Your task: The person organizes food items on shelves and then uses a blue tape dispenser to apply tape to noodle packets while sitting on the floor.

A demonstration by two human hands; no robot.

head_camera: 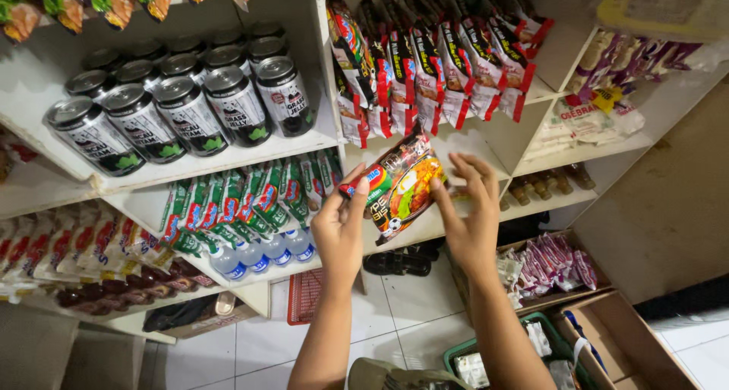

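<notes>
Both hands hold one instant-noodle packet, black, red and orange, tilted in front of a white shelf. My left hand pinches its lower left corner. My right hand grips its right edge with fingers spread over the wrapper. Directly above the packet stands a row of several similar red-and-white noodle packets on the upper shelf.
Black cans fill the upper left shelf. Green sachets and small water bottles sit below them. Small brown bottles stand at right. Pink packets, cardboard boxes, a green crate and black sandals lie on the tiled floor.
</notes>
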